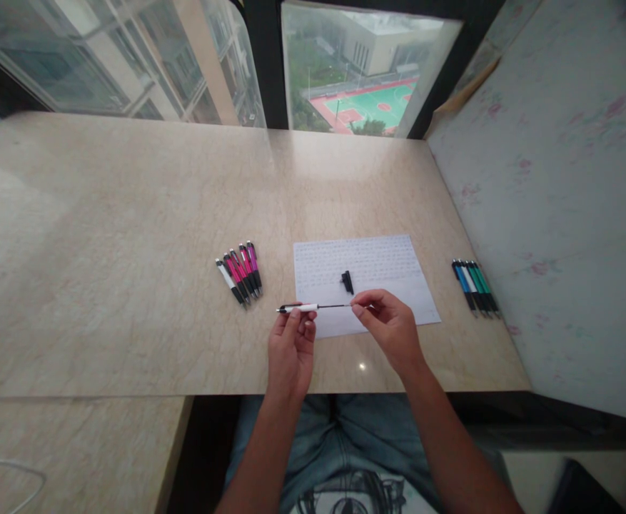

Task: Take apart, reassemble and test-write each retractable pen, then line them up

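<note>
Near five pens (242,273) and one sheet (366,253), left hand (293,351) pinches one pen barrel (307,308), right hand (392,327) one refill (332,306).

Wears blue jeans (382,439) with lots of soft creases and lighter, faded bits. Wears a white top (418,500) too, with a black and grey drawing (380,491) on it. Has bare forearms (275,439), a bare left hand (291,351) and a bare right hand (392,330).

Table (130,307): pale beige, faintly marbled, shiny | Middle: one sheet of paper (369,255), flat, rows of handwriting on its upper part | Left of it: white, pink and purple pens (243,273), fanned out | Right, by the side edge: blue, white and green pens (476,285), laid close side by side
</note>
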`<state>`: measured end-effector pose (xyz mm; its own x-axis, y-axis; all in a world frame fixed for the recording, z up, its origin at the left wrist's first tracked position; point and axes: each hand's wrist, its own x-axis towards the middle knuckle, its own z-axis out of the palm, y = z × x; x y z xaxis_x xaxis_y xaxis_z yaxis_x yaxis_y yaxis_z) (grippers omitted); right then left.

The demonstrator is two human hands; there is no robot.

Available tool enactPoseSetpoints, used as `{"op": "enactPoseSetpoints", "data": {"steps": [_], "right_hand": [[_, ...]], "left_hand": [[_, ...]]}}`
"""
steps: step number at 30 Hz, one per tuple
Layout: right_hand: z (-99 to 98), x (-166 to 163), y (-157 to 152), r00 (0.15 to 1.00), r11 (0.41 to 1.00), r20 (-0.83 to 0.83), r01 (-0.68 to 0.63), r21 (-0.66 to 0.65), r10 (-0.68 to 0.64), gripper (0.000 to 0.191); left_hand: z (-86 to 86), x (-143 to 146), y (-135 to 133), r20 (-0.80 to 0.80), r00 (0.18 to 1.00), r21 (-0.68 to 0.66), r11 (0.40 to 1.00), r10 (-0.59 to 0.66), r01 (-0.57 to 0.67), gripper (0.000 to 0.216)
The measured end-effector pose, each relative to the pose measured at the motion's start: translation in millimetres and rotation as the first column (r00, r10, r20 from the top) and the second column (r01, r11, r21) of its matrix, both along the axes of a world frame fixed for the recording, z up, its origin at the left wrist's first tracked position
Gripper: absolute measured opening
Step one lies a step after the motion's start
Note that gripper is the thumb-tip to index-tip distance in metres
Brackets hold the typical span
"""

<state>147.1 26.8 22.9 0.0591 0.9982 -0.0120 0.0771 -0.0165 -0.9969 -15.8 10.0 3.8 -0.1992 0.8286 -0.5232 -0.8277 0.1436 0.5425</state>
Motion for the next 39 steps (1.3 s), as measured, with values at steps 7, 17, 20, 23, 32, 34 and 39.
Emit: {"op": "enactPoseSetpoints", "data": {"steps": [7,17,20,23,32,34,39], "right_hand": [[-6.1,-9,1,0.994,0.995,0.047,-0.097,-0.023,0.098,0.013],[-28.3,15,23,0.587,0.996,0.808,-0.017,0.085,-0.059,0.010],[-31.6,9,26,0.478,0.997,0.876,0.000,0.078,-0.068,0.014],[-33.9,3,28,0.421,0.995,0.902,0.017,0.094,-0.092,0.012],[-30.4,14,29,0.518,0.978,0.830,0.136,0.159,-0.207,0.012],[-26.5,19,26,0.643,0.969,0.724,0.180,0.172,-0.248,0.014],[-14.8,31,10,0.895,0.957,0.341,0.272,0.096,-0.289,0.016]], "left_hand": [[1.5,6,-2,0.029,0.999,0.004,0.999,-0.033,0.033,0.014],[-0.8,-1,-1,0.017,1.000,-0.007,1.000,-0.010,0.010,0.012],[-0.8,-2,0,0.021,1.000,-0.007,1.000,-0.005,0.005,0.011],[-1.2,-2,0,0.022,1.000,-0.007,1.000,-0.005,0.005,0.010],[-3.3,-5,-1,0.014,1.000,0.004,1.000,-0.007,0.007,0.011],[-3.8,-6,-1,0.013,1.000,0.003,1.000,-0.006,0.006,0.011],[-5.3,-6,0,0.002,1.000,0.008,1.000,-0.003,0.003,0.013]]}}
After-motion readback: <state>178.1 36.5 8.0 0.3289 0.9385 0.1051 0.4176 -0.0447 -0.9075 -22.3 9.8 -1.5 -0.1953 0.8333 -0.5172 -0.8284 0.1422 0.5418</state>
